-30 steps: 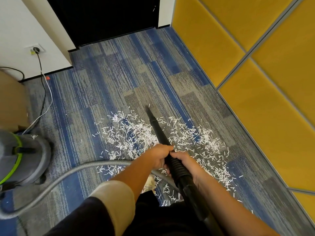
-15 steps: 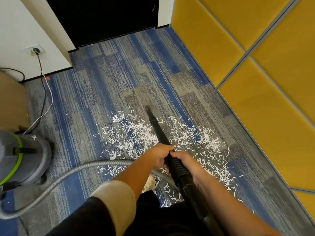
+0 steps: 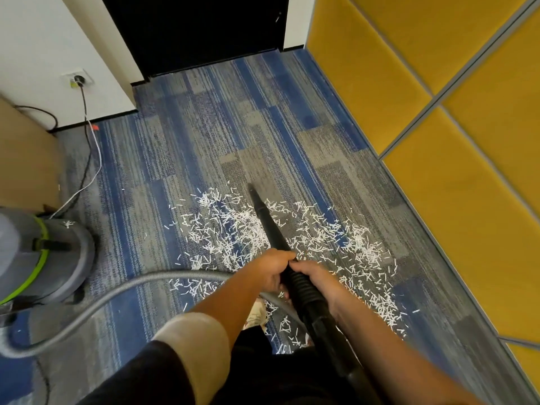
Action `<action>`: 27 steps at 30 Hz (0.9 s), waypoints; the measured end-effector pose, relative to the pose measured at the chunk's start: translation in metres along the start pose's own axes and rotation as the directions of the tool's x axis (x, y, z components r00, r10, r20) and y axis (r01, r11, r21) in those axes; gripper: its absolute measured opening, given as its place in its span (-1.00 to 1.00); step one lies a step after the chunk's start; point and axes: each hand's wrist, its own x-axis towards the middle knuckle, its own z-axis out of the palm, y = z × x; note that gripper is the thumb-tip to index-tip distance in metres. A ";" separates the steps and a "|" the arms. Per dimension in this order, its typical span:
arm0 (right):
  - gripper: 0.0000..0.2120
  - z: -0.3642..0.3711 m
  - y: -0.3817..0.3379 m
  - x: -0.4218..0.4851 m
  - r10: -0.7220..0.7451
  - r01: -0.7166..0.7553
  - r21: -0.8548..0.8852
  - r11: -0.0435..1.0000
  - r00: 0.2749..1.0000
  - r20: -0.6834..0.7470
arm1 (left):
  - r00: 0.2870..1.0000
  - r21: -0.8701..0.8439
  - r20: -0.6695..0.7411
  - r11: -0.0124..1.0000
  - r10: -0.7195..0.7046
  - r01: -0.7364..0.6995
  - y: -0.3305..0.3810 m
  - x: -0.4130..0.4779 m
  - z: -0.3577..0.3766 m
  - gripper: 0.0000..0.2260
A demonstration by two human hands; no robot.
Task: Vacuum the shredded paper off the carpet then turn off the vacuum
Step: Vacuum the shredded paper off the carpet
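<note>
From the head camera, a black vacuum tube [image 3: 271,229] is held in both hands. The left hand [image 3: 268,270] is curled round it, and the right hand [image 3: 318,280] is curled round its ribbed part, just beside. The tube's thin tip is pointed down at the far edge of the shredded paper [image 3: 230,229]. The white bits are spread on the blue and grey carpet [image 3: 204,127], on both sides of the tube. The grey vacuum [image 3: 49,255] is stood at the left, and a grey hose [image 3: 131,287] is curved across the carpet toward the hands. A cord [image 3: 87,159] is plugged into a wall socket [image 3: 78,79]. Yellow panels [image 3: 453,214] are seen on the right.
</note>
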 end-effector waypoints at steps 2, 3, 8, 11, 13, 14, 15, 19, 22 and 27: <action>-0.79 0.010 0.003 0.003 0.072 -0.073 0.000 0.997 0.996 0.048 | 1.000 -0.018 -0.024 1.000 0.008 -0.008 -0.005 -0.003 -0.013 -0.85; -0.78 0.015 0.005 0.005 0.102 -0.102 -0.005 0.995 0.993 0.067 | 1.000 -0.028 -0.030 1.000 0.008 -0.009 -0.008 -0.005 -0.019 -0.84; -0.78 0.033 0.010 0.012 0.165 -0.158 -0.066 0.985 0.978 0.129 | 0.996 -0.070 -0.084 0.997 0.020 -0.026 -0.023 -0.014 -0.040 -0.79; -0.76 0.038 0.013 0.013 0.183 -0.168 -0.107 0.980 0.971 0.151 | 0.993 -0.081 -0.113 0.996 0.031 -0.040 -0.026 -0.020 -0.046 -0.77; -0.74 0.039 0.014 0.013 0.190 -0.174 -0.104 0.979 0.969 0.161 | 0.992 -0.084 -0.116 0.995 0.044 -0.054 -0.028 -0.021 -0.047 -0.77; -0.74 0.038 0.013 0.010 0.189 -0.177 -0.083 0.981 0.968 0.164 | 0.992 -0.089 -0.113 0.994 0.048 -0.058 -0.027 -0.022 -0.046 -0.77; -0.73 0.037 0.012 0.007 0.188 -0.182 -0.051 0.982 0.969 0.161 | 0.993 -0.097 -0.110 0.993 0.051 -0.062 -0.027 -0.021 -0.045 -0.78; -0.75 0.027 0.005 -0.006 0.132 -0.144 0.064 0.988 0.979 0.158 | 0.993 -0.098 -0.089 0.992 0.074 -0.083 -0.018 -0.017 -0.032 -0.78; -0.82 0.021 0.002 -0.010 0.093 -0.100 0.067 0.993 0.991 0.096 | 0.994 -0.070 -0.062 0.993 0.086 -0.091 -0.012 -0.017 -0.021 -0.81; -0.91 0.017 -0.003 -0.010 0.013 -0.019 0.067 0.998 0.997 0.082 | 0.993 -0.109 -0.028 0.987 0.113 -0.115 -0.010 -0.016 -0.018 -0.90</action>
